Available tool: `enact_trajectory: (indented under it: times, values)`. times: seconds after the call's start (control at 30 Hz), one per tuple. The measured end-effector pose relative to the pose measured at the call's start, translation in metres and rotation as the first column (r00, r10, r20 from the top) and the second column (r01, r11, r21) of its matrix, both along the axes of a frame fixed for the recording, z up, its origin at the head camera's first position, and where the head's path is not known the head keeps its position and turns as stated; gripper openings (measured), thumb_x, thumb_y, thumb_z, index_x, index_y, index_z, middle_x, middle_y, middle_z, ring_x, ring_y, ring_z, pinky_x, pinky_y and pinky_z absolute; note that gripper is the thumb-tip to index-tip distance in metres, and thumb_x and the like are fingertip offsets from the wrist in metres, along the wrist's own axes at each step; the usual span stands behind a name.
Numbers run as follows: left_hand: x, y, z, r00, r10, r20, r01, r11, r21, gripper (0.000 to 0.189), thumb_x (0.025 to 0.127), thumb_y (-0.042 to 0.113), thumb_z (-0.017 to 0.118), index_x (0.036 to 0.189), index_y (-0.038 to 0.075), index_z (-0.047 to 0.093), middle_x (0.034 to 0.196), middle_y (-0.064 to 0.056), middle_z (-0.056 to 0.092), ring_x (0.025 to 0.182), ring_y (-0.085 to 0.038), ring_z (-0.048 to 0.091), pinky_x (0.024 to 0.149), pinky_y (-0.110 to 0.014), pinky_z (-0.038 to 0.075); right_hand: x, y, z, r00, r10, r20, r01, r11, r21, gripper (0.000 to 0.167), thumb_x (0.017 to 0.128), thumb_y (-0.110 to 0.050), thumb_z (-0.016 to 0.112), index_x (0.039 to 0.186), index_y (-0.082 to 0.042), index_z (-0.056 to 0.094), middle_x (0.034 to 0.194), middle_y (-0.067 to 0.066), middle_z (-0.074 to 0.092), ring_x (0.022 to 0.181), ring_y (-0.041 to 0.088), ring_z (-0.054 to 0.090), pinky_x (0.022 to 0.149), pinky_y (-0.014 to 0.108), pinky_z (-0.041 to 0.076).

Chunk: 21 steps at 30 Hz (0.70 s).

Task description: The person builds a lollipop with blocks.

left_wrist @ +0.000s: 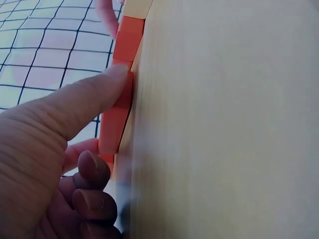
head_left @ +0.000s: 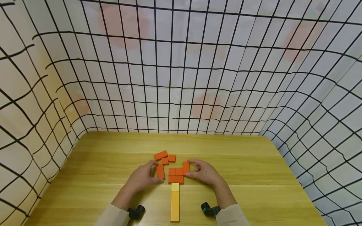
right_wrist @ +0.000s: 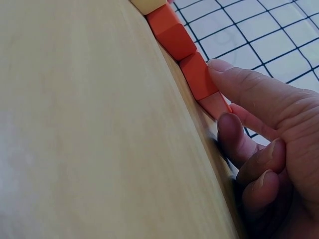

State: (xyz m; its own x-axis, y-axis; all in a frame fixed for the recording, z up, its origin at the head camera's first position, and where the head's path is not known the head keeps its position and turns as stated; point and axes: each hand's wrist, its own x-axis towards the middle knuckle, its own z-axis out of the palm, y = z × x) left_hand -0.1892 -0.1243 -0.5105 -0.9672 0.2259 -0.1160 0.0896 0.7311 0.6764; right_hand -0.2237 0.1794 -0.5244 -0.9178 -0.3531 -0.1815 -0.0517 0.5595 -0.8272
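Before you rises a white backdrop crossed by black grid lines [head_left: 181,78], and below it spreads a yellow-brown wood-grain table [head_left: 240,163]. Your forearms come in from the near edge in beige sleeves [head_left: 233,216], angled toward each other, wrists bent inward. Your left hand [head_left: 142,176] arches over the left orange rectangular block [head_left: 160,171], forefinger at its far end and thumb at its near end, pinching it; the other fingers curl under. Your right hand [head_left: 206,172] pinches the right orange rectangular block [head_left: 186,168] likewise, forefinger at the far end, thumb by the near end. The long yellow bar [head_left: 175,206] lies between your forearms, its long axis running away from you. Your left block also points away, far end leaning slightly left, apart from the central group; your right block points nearly straight away, against that group's right side. The crosswise orange block [head_left: 176,179] runs left to right. The slanted orange block [head_left: 161,155] lies beyond your left hand. Smallest are the pale yellow square block [head_left: 175,186], touching the bar's far end, and four small orange square blocks [head_left: 172,171], two side by side behind the crosswise block, two near the slanted one
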Motion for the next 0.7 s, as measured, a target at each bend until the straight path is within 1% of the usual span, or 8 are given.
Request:
enact_trajectory:
  times: [0.2, 0.37, 0.47, 0.57, 0.7]
  values:
    - [-0.004, 0.004, 0.0, 1.0, 0.007, -0.013, -0.007, 1.0, 0.007, 0.073, 0.079, 0.046, 0.087, 0.14, 0.018, 0.057, 0.074, 0.0, 0.057, 0.065, -0.015, 0.05, 0.062, -0.034, 0.041, -0.001, 0.0, -0.001, 1.0, 0.002, 0.0, -0.002, 1.0, 0.005, 0.067, 0.085, -0.041, 0.083, 0.145, -0.025, 0.058, 0.079, 0.001, 0.058, 0.063, 0.015, 0.047, 0.059, 0.029, 0.04]
    - [-0.008, 0.006, -0.001, 1.0, -0.003, -0.03, 0.003, 1.0, -0.022, 0.076, 0.079, 0.047, 0.086, 0.143, 0.018, 0.057, 0.075, 0.002, 0.058, 0.069, -0.014, 0.052, 0.066, -0.034, 0.044, -0.002, 0.0, -0.002, 0.999, 0.012, -0.031, -0.012, 1.0, 0.014, 0.065, 0.085, -0.041, 0.083, 0.144, -0.024, 0.059, 0.078, 0.001, 0.058, 0.062, 0.013, 0.046, 0.058, 0.028, 0.04]
    - [-0.01, 0.005, -0.002, 1.0, -0.009, -0.025, 0.008, 1.0, -0.014, 0.078, 0.079, 0.047, 0.086, 0.145, 0.018, 0.056, 0.075, 0.002, 0.058, 0.067, -0.014, 0.051, 0.064, -0.033, 0.043, -0.002, 0.0, -0.003, 0.999, 0.016, -0.036, -0.016, 1.0, 0.016, 0.066, 0.085, -0.042, 0.083, 0.144, -0.024, 0.059, 0.079, 0.001, 0.058, 0.062, 0.013, 0.047, 0.058, 0.028, 0.04]
    - [-0.011, 0.004, -0.003, 1.0, -0.008, -0.008, 0.008, 0.999, 0.035, 0.076, 0.08, 0.046, 0.086, 0.145, 0.019, 0.056, 0.074, 0.001, 0.057, 0.063, -0.014, 0.048, 0.059, -0.031, 0.04, -0.002, 0.0, -0.003, 1.0, 0.011, -0.023, -0.01, 1.0, 0.018, 0.066, 0.085, -0.043, 0.083, 0.144, -0.025, 0.059, 0.079, 0.001, 0.059, 0.062, 0.013, 0.047, 0.058, 0.028, 0.04]
    - [-0.011, 0.001, -0.005, 1.0, 0.0, -0.019, 0.001, 0.996, 0.09, 0.062, 0.087, 0.04, 0.081, 0.142, 0.019, 0.06, 0.072, 0.001, 0.053, 0.06, -0.011, 0.044, 0.055, -0.026, 0.037, -0.001, 0.0, -0.002, 1.0, 0.004, -0.012, -0.004, 1.0, 0.02, 0.067, 0.084, -0.044, 0.083, 0.144, -0.026, 0.059, 0.08, 0.0, 0.059, 0.063, 0.014, 0.047, 0.058, 0.028, 0.04]
